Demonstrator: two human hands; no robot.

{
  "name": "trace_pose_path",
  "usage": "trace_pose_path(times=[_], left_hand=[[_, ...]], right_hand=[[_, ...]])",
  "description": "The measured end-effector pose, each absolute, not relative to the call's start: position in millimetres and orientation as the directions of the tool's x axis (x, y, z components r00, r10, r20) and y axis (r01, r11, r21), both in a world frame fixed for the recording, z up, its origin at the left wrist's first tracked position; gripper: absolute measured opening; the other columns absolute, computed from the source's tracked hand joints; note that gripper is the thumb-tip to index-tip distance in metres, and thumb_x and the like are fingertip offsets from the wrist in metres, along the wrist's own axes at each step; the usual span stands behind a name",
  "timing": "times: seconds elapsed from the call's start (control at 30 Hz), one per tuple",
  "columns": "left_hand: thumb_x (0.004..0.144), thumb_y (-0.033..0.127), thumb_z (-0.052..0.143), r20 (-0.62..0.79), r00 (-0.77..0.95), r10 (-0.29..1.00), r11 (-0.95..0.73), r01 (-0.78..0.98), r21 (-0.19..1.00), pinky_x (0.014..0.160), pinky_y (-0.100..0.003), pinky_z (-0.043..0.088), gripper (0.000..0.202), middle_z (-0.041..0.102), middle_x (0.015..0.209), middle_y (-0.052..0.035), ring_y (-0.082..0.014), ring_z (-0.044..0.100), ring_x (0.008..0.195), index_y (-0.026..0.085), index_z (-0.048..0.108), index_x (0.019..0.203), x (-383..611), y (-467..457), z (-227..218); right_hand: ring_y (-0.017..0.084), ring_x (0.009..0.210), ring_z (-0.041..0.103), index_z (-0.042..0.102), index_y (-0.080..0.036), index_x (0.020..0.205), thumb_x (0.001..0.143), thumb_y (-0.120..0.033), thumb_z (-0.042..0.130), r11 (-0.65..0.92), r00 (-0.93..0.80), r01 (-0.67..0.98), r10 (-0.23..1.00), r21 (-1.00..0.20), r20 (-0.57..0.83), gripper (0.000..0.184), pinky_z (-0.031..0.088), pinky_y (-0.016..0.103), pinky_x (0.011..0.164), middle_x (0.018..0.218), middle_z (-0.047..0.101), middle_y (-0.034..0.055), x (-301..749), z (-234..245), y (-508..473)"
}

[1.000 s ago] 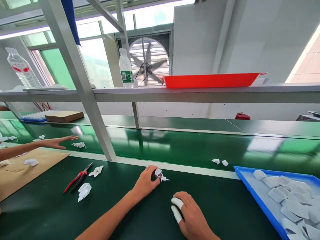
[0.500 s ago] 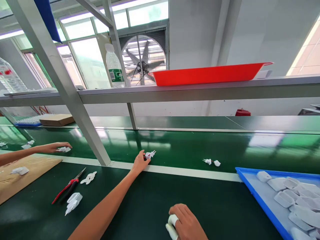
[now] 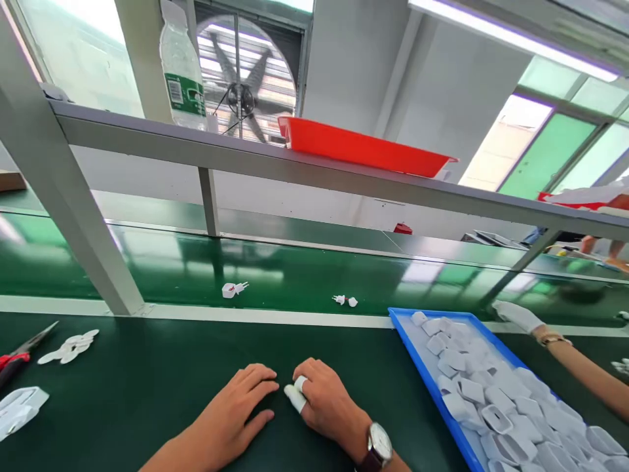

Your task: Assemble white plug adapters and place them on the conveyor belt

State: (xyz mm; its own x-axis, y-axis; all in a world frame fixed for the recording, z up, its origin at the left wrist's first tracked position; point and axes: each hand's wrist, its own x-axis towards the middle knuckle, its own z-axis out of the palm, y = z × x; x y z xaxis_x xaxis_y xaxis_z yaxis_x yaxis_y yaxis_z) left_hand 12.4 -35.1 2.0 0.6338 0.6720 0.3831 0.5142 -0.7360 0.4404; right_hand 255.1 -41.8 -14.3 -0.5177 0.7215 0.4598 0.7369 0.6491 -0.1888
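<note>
My left hand (image 3: pixel 234 410) hovers over or rests on the dark green tabletop, fingers stretched, thumb apart, nothing between them. Just to its right is my right hand (image 3: pixel 328 400), palm down with curled fingers. White finger cots (image 3: pixel 295 396) cover two of its digits; whatever is under the fingers, if anything, is hidden. Beyond the pale strip, a white plug piece with prongs and a red spot (image 3: pixel 230 290) lies on the green belt (image 3: pixel 289 282). Farther right on the belt sits a smaller white plug piece (image 3: pixel 340 299) beside a rounded white part.
A blue-rimmed tray (image 3: pixel 417 367) of white plastic housings (image 3: pixel 496 419) stands at right. Red-handled pliers (image 3: pixel 19 357), flat white pieces (image 3: pixel 71 347) and a white part (image 3: pixel 22 410) lie left. A co-worker's gloved hand (image 3: pixel 518 316) reaches in beyond the tray. A shelf holds a red tray (image 3: pixel 363 149).
My left hand has let go of the red-spotted plug piece on the belt and drawn back beside my right hand. The view has turned right, showing more of the blue tray and another co-worker's arm.
</note>
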Motion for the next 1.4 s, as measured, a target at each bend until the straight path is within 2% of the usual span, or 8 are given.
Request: trace_pose_path(times=[0.07, 0.27, 0.5, 0.67, 0.83, 1.0, 1.17, 1.4], left_hand=[[0.088, 0.019, 0.064, 0.373, 0.676, 0.635, -0.77, 0.516, 0.376, 0.101, -0.041, 0.055, 0.033, 0.07, 0.123, -0.0051, -0.028, 0.066, 0.115, 0.029, 0.069, 0.119, 8, -38, 1], [0.088, 0.016, 0.065, 0.393, 0.719, 0.573, -0.815, 0.55, 0.182, 0.096, -0.038, 0.054, 0.029, 0.072, 0.119, -0.008, -0.0301, 0.066, 0.114, 0.025, 0.07, 0.115, 11, -46, 0], [0.086, 0.032, 0.076, 0.444, 0.706, 0.552, -0.827, 0.532, 0.181, 0.096, -0.038, 0.055, 0.026, 0.074, 0.116, -0.0078, -0.0302, 0.068, 0.11, 0.023, 0.073, 0.11, 19, -37, -36], [0.089, 0.03, 0.071, 0.379, 0.671, 0.637, -0.77, 0.528, 0.359, 0.105, -0.041, 0.052, 0.042, 0.07, 0.128, -0.0084, -0.0304, 0.064, 0.12, 0.025, 0.065, 0.13, 8, -42, -19], [0.086, 0.018, 0.065, 0.444, 0.455, 0.772, -0.634, 0.607, 0.48, 0.109, -0.047, 0.051, 0.077, 0.053, 0.152, -0.0113, -0.0335, 0.057, 0.133, 0.029, 0.035, 0.156, 9, -40, -15], [0.096, 0.03, 0.054, 0.526, 0.319, 0.788, -0.606, 0.554, 0.571, 0.097, -0.037, 0.06, 0.058, 0.059, 0.139, -0.0078, -0.0259, 0.07, 0.114, 0.032, 0.039, 0.152, 7, -27, -27], [0.096, 0.046, 0.054, 0.497, 0.323, 0.805, -0.584, 0.578, 0.57, 0.089, -0.036, 0.062, 0.04, 0.066, 0.124, -0.0036, -0.0243, 0.074, 0.099, 0.031, 0.06, 0.132, 2, -15, -39], [0.089, 0.058, 0.055, 0.401, 0.269, 0.876, -0.464, 0.699, 0.544, 0.094, -0.049, 0.058, 0.048, 0.066, 0.121, -0.0088, -0.0322, 0.068, 0.109, 0.027, 0.066, 0.124, 0, -11, -40]], right_hand=[[0.02, 0.092, 0.065, 0.066, -0.02, 0.093, 0.093, -0.013, 0.058, 0.588, -0.478, 0.791, 0.767, -0.169, 0.427, 0.011, 0.052, 0.033, 0.085, 0.103, 0.071, 0.0063, 269, -10, -23], [0.03, 0.137, 0.048, 0.06, -0.013, 0.135, 0.077, 0.003, 0.048, 0.281, -0.204, 0.947, 0.901, -0.158, 0.383, 0.061, 0.039, 0.047, 0.113, 0.144, 0.056, 0.0169, 318, 5, 50], [0.035, 0.119, 0.061, 0.068, -0.008, 0.121, 0.082, -0.006, 0.047, 0.09, -0.016, 0.967, 0.955, -0.239, 0.295, 0.044, 0.043, 0.05, 0.104, 0.115, 0.069, 0.0214, 321, 13, 111], [0.03, 0.103, 0.066, 0.065, -0.01, 0.125, 0.091, -0.019, 0.044, 0.21, -0.116, 0.91, 0.957, -0.357, 0.265, 0.042, 0.049, 0.045, 0.096, 0.107, 0.07, 0.0163, 287, 26, 99], [0.019, 0.087, 0.07, 0.07, -0.024, 0.118, 0.09, -0.027, 0.061, 0.447, -0.415, 0.739, 0.891, -0.504, 0.183, 0.031, 0.054, 0.028, 0.083, 0.099, 0.074, 0.0022, 236, 38, 29], [0.016, 0.095, 0.072, 0.062, -0.03, 0.131, 0.095, -0.026, 0.061, 0.556, -0.597, 0.596, 0.789, -0.579, 0.143, 0.037, 0.053, 0.023, 0.086, 0.109, 0.075, -0.0025, 214, 58, -24], [0.018, 0.104, 0.069, 0.058, -0.027, 0.135, 0.097, -0.036, 0.062, 0.499, -0.495, 0.851, 0.866, -0.165, 0.072, 0.04, 0.053, 0.024, 0.088, 0.118, 0.073, 0.0016, 258, 68, -36], [0.021, 0.096, 0.068, 0.065, -0.015, 0.116, 0.099, -0.032, 0.064, -0.049, -0.008, 0.977, 0.964, 0.21, 0.265, 0.024, 0.057, 0.041, 0.085, 0.112, 0.068, 0.0071, 395, 79, -31]])
